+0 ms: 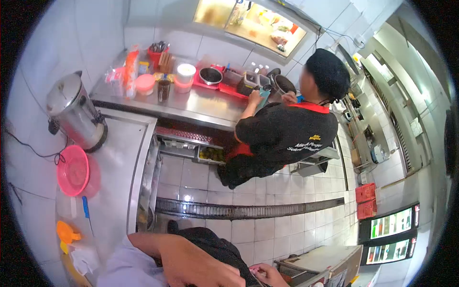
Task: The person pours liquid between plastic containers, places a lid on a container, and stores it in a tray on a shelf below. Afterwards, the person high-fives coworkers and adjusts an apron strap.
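Observation:
My left hand (224,276) is low in the view, its back toward the camera. Its fingers run out of the frame at the bottom, so their grip is hidden. My right hand (267,276) is just to the right, fingers curled together at the bottom edge; whatever they hold, if anything, cannot be made out. Both are close to dark cloth (205,237) in front of my body. A pale lavender sleeve (129,263) covers my upper left arm.
A co-worker in a black shirt (291,129) stands at the steel counter (210,103), holding a light-blue item (263,97). On the left worktop (119,167) are a steel urn (74,112), a pink basin (73,171) and a blue-handled tool (85,207). A drain grate (248,209) crosses the tiled floor.

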The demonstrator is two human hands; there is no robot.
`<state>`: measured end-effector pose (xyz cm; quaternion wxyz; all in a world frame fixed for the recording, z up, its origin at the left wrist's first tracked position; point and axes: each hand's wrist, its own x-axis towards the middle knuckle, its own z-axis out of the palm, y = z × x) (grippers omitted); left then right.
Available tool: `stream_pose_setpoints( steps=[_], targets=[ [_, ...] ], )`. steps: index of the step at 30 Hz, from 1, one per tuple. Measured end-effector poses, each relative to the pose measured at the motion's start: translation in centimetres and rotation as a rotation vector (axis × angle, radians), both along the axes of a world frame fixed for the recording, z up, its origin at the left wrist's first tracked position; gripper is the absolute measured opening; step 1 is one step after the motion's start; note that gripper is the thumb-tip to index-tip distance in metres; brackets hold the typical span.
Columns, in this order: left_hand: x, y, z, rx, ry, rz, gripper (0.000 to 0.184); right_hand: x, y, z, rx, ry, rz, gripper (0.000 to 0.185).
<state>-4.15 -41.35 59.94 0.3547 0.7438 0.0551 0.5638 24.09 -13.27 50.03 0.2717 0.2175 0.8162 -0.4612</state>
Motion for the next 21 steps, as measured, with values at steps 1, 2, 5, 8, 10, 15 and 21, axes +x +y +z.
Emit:
stream_pose_setpoints(
  steps=[1, 2, 5, 8, 10, 15, 21],
  targets=[
    [-0.1, 0.1, -0.6, -0.008, -0.009, 0.001, 0.036, -0.8, -0.1, 1.4, -0.066, -0.019, 0.009, 0.021],
    [-0.1, 0.2, -1.0, -0.019, -0.019, 0.002, 0.039, -1.4, 0.3, 2.4, -0.065, -0.041, 0.016, 0.021],
    [0.1, 0.8, -1.2, -0.028, 0.005, -0.009, 0.046, -4.5, 1.3, 6.1, -0.499, 0.088, 0.017, 0.017],
    [1.7, 1.9, -1.3, 0.011, -0.119, 0.179, 0.04, -8.7, 2.9, 8.1, -0.686, 0.126, 0.215, 0.013],
    [1.9, 3.0, -0.7, 0.027, -0.1, 0.249, 0.038, -12.0, 4.0, 8.9, -0.665, 0.069, 0.391, 0.015],
    [2.6, 5.2, 3.1, 0.04, 0.037, 0.304, 0.044, -16.8, 8.7, 8.2, -0.779, 0.015, 0.785, 0.014],
    [7.0, 10.3, -2.7, 0.054, -0.06, 0.595, 0.035, -20.0, 12.7, 6.0, -0.779, -0.047, 1.079, 0.028]
  ],
)
